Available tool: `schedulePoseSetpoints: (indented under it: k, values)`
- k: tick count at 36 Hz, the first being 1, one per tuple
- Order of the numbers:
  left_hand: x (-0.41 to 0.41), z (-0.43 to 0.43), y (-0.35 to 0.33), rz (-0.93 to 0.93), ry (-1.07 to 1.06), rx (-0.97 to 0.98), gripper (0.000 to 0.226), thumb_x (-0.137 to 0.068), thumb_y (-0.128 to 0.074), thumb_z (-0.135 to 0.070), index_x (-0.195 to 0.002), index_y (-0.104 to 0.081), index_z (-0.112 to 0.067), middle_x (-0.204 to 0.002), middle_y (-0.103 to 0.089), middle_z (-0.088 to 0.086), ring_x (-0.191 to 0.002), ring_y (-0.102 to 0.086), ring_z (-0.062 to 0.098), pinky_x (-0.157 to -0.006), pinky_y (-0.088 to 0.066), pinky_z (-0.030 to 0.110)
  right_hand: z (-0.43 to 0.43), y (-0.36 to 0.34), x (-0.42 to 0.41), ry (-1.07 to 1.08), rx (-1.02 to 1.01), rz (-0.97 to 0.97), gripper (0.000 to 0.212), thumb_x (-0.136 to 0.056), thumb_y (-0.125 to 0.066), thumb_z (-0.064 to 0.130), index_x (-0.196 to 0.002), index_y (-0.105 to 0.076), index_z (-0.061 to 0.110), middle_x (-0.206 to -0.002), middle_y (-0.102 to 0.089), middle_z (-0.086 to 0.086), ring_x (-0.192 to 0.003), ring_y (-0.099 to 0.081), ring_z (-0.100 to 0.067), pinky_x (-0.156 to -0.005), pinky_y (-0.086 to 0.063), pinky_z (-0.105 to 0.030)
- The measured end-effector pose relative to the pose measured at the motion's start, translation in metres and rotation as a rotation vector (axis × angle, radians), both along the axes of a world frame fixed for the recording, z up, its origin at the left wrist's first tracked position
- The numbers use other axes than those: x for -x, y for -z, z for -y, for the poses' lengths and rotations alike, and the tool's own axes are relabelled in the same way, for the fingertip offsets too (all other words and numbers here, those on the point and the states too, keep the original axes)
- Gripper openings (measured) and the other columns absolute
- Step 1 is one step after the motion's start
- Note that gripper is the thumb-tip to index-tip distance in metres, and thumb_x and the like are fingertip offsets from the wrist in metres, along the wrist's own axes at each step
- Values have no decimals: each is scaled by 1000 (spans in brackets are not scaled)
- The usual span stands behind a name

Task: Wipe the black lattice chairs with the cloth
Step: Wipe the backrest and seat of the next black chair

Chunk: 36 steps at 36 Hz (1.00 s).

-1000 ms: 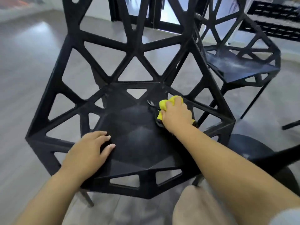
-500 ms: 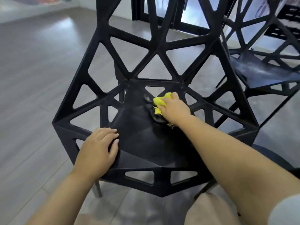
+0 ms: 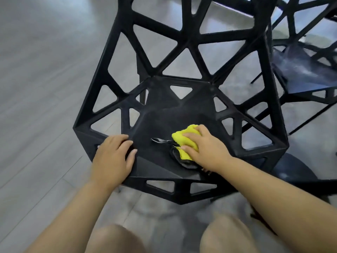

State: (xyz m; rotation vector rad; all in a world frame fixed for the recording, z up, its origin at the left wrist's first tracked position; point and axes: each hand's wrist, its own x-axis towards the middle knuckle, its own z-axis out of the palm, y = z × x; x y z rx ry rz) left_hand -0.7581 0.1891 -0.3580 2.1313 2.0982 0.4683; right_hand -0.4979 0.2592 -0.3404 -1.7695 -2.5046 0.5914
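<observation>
Head view: my right hand [image 3: 206,150] grips a bunched yellow cloth [image 3: 183,140] on the black lattice chair [image 3: 160,121]; my left hand [image 3: 113,157] rests flat on its seat, holding nothing.

Bare forearms [image 3: 273,189]; blurred knees [image 3: 228,236] seemingly in beige fabric.

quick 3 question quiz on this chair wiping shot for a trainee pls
1. Where does the yellow cloth lie? A on the seat of the near chair; B on its backrest; C on the floor.
2. True or false: the left hand grips the cloth.
3. Fill in: the second chair shows at the picture's upper ____.
Key: 1 A; 2 false, the right hand grips it; 3 right.
</observation>
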Motion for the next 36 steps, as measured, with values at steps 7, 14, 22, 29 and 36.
schedulePoseSetpoints:
  k: [7,14,22,29,36]
  values:
    - [28,5,-25,-67,-221,107,57,-63,-84,-15,-112,-61,3,-126,-46,29,-110,-43,48,-95,-37,54,10,-5,20,294,15,69,41,-95,-46,45,-132,-47,27,-142,-26,-3,-97,-54,-32,-68,-42,-34]
    - [35,-14,-58,59,-441,303,85,-84,-67,-30,-147,-16,-4,-151,4,19,-139,-4,37,-115,-20,45,27,-24,37,265,162,160,42,-96,-43,44,-133,-44,24,-138,-27,-6,-93,-54,-30,-67,-41,-32]
    - [46,-31,-87,273,-546,480,65,-83,-68,-17,-132,-28,-3,-130,-41,14,-113,-47,35,-89,-45,45,49,-55,25,236,349,220,40,-96,-41,45,-133,-44,29,-130,-31,-2,-95,-55,-30,-74,-42,-32]
    - [28,3,-105,300,-512,653,57,-83,-67,-14,-127,-33,-3,-124,-46,17,-108,-51,38,-87,-47,46,82,-75,-3,246,505,290,30,-95,-38,43,-119,-51,29,-125,-39,2,-91,-48,-20,-71,-43,-31]
    - [-15,64,-131,353,-502,876,51,-83,-66,-12,-123,-36,-1,-123,-50,17,-112,-52,35,-87,-43,37,119,-112,-27,294,591,327,36,-95,-42,43,-128,-48,30,-128,-38,1,-87,-46,-18,-77,-45,-32]
